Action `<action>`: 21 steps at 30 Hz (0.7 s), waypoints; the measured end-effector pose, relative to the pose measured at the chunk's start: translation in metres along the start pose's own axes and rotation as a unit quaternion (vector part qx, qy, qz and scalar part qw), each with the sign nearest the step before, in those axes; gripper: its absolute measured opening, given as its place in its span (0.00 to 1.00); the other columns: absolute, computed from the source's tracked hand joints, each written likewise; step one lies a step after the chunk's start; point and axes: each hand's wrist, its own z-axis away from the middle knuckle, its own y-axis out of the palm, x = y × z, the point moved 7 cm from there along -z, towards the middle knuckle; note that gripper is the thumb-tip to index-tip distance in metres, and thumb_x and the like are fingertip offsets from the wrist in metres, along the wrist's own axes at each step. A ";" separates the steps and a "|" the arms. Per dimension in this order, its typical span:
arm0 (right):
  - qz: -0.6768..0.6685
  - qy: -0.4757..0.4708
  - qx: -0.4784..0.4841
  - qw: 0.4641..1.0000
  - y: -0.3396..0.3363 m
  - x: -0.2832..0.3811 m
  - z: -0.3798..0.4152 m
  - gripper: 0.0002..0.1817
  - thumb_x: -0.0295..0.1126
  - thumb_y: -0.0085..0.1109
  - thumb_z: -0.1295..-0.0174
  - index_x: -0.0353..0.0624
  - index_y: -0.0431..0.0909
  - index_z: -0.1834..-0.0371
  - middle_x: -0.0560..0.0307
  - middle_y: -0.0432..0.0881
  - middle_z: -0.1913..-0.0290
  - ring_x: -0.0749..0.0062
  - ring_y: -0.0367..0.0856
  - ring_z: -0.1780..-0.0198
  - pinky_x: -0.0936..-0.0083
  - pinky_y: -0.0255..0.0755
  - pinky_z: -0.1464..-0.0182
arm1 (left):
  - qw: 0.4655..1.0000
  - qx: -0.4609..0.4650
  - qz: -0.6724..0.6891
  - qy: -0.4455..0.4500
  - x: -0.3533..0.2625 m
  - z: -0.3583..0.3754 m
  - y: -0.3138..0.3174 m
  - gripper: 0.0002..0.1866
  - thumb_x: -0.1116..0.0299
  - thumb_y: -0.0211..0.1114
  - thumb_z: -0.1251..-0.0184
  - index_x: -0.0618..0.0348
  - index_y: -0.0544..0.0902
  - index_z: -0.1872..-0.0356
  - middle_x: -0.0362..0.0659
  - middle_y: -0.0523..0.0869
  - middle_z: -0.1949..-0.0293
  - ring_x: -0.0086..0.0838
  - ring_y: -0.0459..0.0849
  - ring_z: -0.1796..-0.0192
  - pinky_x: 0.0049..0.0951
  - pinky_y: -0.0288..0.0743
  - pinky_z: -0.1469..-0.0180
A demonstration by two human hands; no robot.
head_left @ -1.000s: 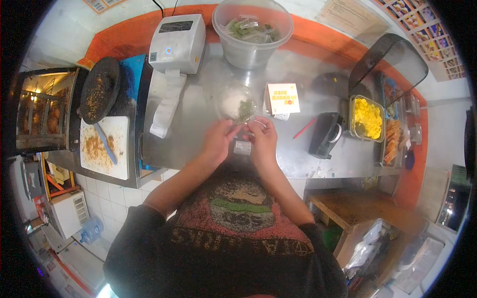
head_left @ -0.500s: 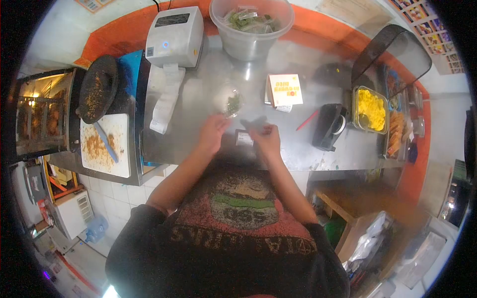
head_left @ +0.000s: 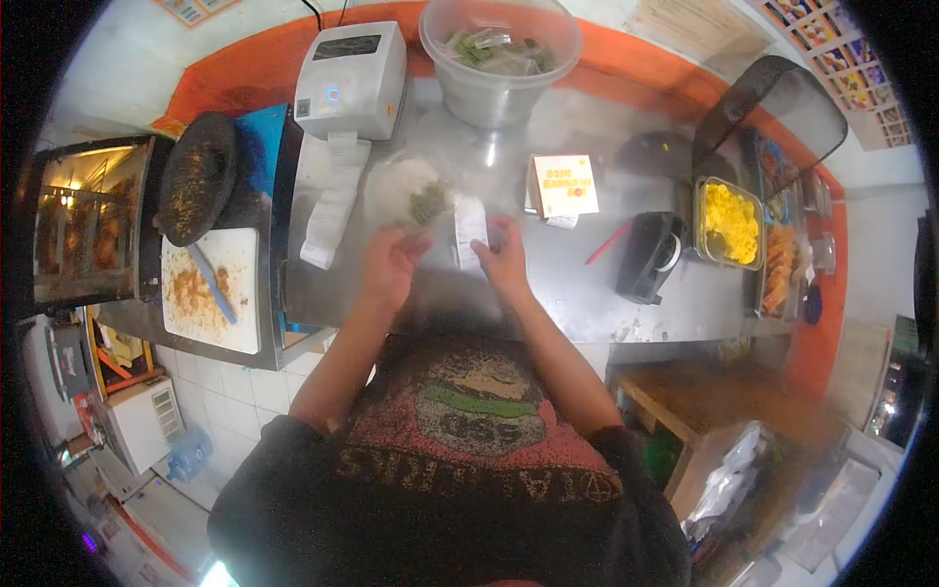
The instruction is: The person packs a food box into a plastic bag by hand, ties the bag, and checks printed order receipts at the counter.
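Note:
A small clear plastic bag with green leaves (head_left: 428, 203) lies on the steel counter, at the fingertips of my left hand (head_left: 391, 266). My left fingers are curled together at the bag's lower edge. My right hand (head_left: 506, 259) pinches the right edge of a printed white paper slip (head_left: 469, 235) between thumb and fingers. The slip stands lengthwise between both hands, just right of the bag. How firmly the left fingers grip the bag is hard to see.
A label printer (head_left: 350, 78) trails a paper strip (head_left: 335, 201) at left. Behind stands a clear tub (head_left: 499, 93) of bagged greens. To the right are a small box (head_left: 564, 186), red pen (head_left: 607, 243), black dispenser (head_left: 649, 256) and yellow food container (head_left: 729, 225). A knife rests on the cutting board (head_left: 209, 318).
The bag and my left hand have moved left. The white slip, earlier lower and partly beneath my right hand, now lies farther up and shows more of its length. My right hand has shifted slightly left.

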 end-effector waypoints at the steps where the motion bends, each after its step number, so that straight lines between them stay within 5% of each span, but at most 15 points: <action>1: 0.224 -0.069 -0.036 0.971 -0.002 -0.010 0.001 0.19 0.25 0.70 0.52 0.38 0.73 0.57 0.46 0.76 0.54 0.60 0.78 0.52 0.67 0.73 0.51 | 0.999 0.034 -0.017 -0.009 0.002 -0.003 -0.003 0.09 0.72 0.57 0.35 0.60 0.78 0.55 0.42 0.83 0.56 0.36 0.83 0.54 0.45 0.78 0.44; 4: 0.316 0.019 -0.003 0.949 0.002 -0.020 0.010 0.12 0.26 0.69 0.52 0.36 0.78 0.65 0.46 0.78 0.60 0.53 0.79 0.59 0.64 0.73 0.56 | 0.997 0.045 -0.033 -0.049 0.033 -0.013 -0.027 0.11 0.71 0.58 0.35 0.61 0.77 0.53 0.44 0.82 0.54 0.35 0.83 0.52 0.44 0.78 0.44; 9: 0.281 -0.022 0.009 0.959 0.003 -0.023 0.011 0.08 0.29 0.66 0.48 0.36 0.81 0.68 0.45 0.79 0.68 0.50 0.80 0.65 0.61 0.73 0.61 | 0.993 -0.005 -0.042 -0.110 0.093 -0.024 -0.059 0.13 0.71 0.59 0.35 0.63 0.75 0.51 0.48 0.81 0.52 0.36 0.81 0.48 0.43 0.78 0.44; 12: 0.246 -0.050 -0.024 0.968 -0.015 -0.018 0.024 0.08 0.30 0.64 0.45 0.35 0.82 0.67 0.45 0.79 0.68 0.52 0.80 0.66 0.62 0.73 0.61 | 0.977 -0.027 -0.181 -0.108 0.095 -0.030 -0.055 0.17 0.67 0.63 0.38 0.65 0.73 0.51 0.48 0.77 0.55 0.37 0.80 0.53 0.39 0.80 0.50; 14: 0.225 -0.046 -0.057 0.972 -0.034 -0.009 0.025 0.08 0.30 0.62 0.43 0.34 0.81 0.67 0.45 0.80 0.67 0.53 0.80 0.66 0.62 0.73 0.61 | 0.866 -0.099 -0.472 -0.132 0.065 -0.021 -0.047 0.22 0.68 0.64 0.40 0.68 0.71 0.47 0.50 0.76 0.53 0.40 0.78 0.48 0.37 0.77 0.48; 15: 0.243 -0.012 -0.151 0.958 -0.061 -0.007 0.026 0.09 0.30 0.60 0.41 0.34 0.81 0.65 0.46 0.80 0.66 0.55 0.80 0.65 0.64 0.73 0.59 | 0.866 -0.095 -0.472 -0.135 0.073 -0.024 -0.059 0.22 0.68 0.64 0.40 0.68 0.71 0.47 0.50 0.76 0.53 0.40 0.78 0.48 0.37 0.77 0.48; 17: 0.253 0.031 -0.297 0.920 -0.108 0.004 0.022 0.11 0.32 0.58 0.37 0.33 0.80 0.61 0.47 0.81 0.61 0.60 0.79 0.61 0.66 0.72 0.54 | 0.641 -0.205 -0.698 0.244 0.044 -0.029 -0.065 0.26 0.67 0.65 0.42 0.68 0.71 0.44 0.53 0.77 0.51 0.43 0.76 0.45 0.39 0.72 0.44; 18: 0.251 0.042 -0.349 0.902 -0.130 0.014 0.013 0.13 0.34 0.57 0.35 0.33 0.79 0.58 0.48 0.81 0.59 0.63 0.78 0.59 0.67 0.70 0.50 | 0.641 -0.196 -0.701 0.244 0.032 -0.026 -0.042 0.26 0.67 0.65 0.42 0.68 0.71 0.44 0.53 0.77 0.51 0.43 0.76 0.45 0.39 0.72 0.44; 20: 0.227 -0.027 -0.351 0.908 -0.156 0.036 -0.021 0.19 0.40 0.60 0.35 0.31 0.77 0.54 0.46 0.80 0.57 0.60 0.79 0.56 0.67 0.71 0.50 | 0.711 0.007 -0.633 0.308 0.007 -0.003 0.066 0.33 0.62 0.67 0.43 0.69 0.68 0.39 0.57 0.77 0.50 0.47 0.74 0.43 0.42 0.68 0.38; 21: 0.130 0.024 -0.313 0.940 -0.161 0.033 -0.045 0.22 0.43 0.59 0.34 0.31 0.77 0.52 0.48 0.80 0.53 0.61 0.79 0.53 0.67 0.71 0.49 | 0.757 0.081 -0.594 0.261 0.022 -0.011 0.093 0.35 0.59 0.67 0.43 0.70 0.67 0.38 0.59 0.76 0.48 0.48 0.74 0.42 0.43 0.68 0.38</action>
